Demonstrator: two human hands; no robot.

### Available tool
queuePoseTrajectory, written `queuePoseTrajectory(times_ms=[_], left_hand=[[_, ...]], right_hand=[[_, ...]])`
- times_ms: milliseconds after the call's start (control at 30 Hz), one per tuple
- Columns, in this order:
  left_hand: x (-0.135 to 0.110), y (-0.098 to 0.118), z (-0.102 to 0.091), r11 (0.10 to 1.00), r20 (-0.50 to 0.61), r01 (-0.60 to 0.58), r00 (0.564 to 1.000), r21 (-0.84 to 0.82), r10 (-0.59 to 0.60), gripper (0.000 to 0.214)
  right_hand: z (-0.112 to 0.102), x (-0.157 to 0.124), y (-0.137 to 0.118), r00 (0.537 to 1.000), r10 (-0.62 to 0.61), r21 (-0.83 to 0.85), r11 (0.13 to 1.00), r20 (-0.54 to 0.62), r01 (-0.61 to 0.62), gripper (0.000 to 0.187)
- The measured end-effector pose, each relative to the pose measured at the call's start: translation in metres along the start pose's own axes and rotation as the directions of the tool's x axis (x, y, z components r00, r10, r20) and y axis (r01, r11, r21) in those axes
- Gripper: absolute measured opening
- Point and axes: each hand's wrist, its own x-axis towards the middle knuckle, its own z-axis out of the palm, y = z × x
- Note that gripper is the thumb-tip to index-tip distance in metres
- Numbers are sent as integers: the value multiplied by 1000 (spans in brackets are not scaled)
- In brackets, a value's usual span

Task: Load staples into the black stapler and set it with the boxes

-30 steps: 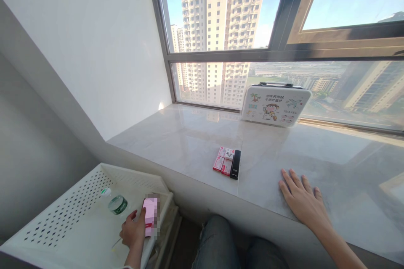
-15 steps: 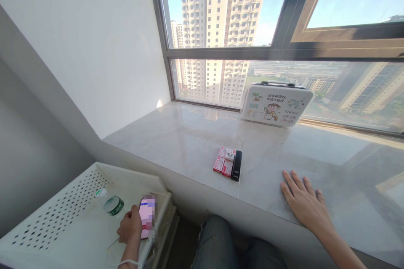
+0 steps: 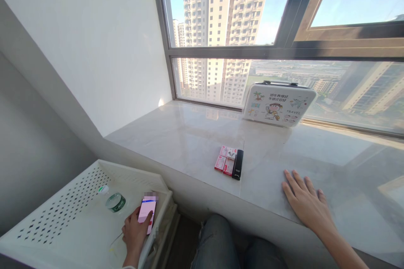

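Left hand (image 3: 135, 234): fingers closed around the lower end of a phone (image 3: 147, 211), screen up and lit pink. Hand and phone sit inside a white perforated tray (image 3: 59, 206), at its right edge near the front corner. A small clear bottle (image 3: 115, 201) with a green label lies on its side in the tray, just beside the phone on the left, not touching it.

Right hand (image 3: 305, 204): spread flat, palm down, fingers extended, holding nothing. It rests on the stone windowsill (image 3: 189, 138) close to the front edge, right of centre.

On the sill, left of the right hand and apart from it, is a cluster of small red-and-white boxes (image 3: 225, 159). A narrow black object (image 3: 237, 164) lies against the cluster's right side; its type cannot be determined.

At the sill's rear edge, a white illustrated case (image 3: 279, 104) stands upright against the window (image 3: 221, 8).

A knee in jeans (image 3: 217, 243) shows below the front edge.
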Motion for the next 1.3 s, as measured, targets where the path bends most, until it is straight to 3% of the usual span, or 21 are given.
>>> queuePoseTrajectory(times_ms=[267,467,633,767,867,933,1033,1100,1167,1300], left_hand=[[-4,3,-3,1000,-19,8,1000,-28,-9,79],[-26,9,-6,993,-205,49,976,-112,-72,63],[-75,52,-4,965,-361,-160,929,-209,76,42],[-144,95,15,832,-247,-440,895,-339,372,39],[-204,115,42,726,-36,-583,788,-365,614,42],[-237,120,63,640,212,-701,605,-315,767,52],[-262,121,87,582,488,-785,430,-212,759,51],[-262,120,95,544,586,-817,350,-192,731,54],[-257,120,98,536,634,-822,313,-192,707,63],[-253,121,97,559,656,-808,322,-185,683,65]], right_hand=[[-3,-1,-1,1000,5,-17,1000,8,-5,65],[7,2,3,1000,0,-15,1000,-20,0,66],[5,0,3,1000,2,11,1000,-24,-2,66],[8,1,5,999,3,15,1000,-42,-3,66],[17,3,9,999,24,32,999,-45,-23,68],[21,4,11,999,19,52,999,-48,-17,69],[21,4,12,998,20,86,996,-61,-14,68],[20,3,12,998,21,104,995,-65,-14,67],[18,2,11,997,18,115,993,-71,-9,66],[17,1,11,995,20,134,991,-96,-7,65]])
